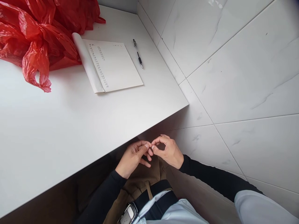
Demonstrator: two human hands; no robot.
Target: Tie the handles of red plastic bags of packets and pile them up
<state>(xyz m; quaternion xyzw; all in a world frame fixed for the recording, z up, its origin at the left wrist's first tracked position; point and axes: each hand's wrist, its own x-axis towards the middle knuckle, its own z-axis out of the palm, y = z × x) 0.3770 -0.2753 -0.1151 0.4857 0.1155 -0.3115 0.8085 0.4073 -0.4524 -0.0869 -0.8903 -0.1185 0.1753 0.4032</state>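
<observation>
Bright, even daylight fills my view, with soft glare on the glossy white marble-veined wall tiles [233, 56] at two o'clock, deep shadow under the white tabletop [58, 124] at seven, and bowed edges.

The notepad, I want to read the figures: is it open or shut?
Open: the notepad lies flat on the table, earlier sheets rolled back at its left edge, handwritten numbers showing.

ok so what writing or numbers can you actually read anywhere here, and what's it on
Notepad on the white table: handwritten two-digit numbers in columns under a short heading; too small to read surely, though some look like "26" and "28".
Top right of the same page: a few faint marks, unreadable.
Pen: no readable print.
Red plastic bag: no print visible.
Left hand and right hand, fingertips together below the table edge: no text on or between them.
</observation>
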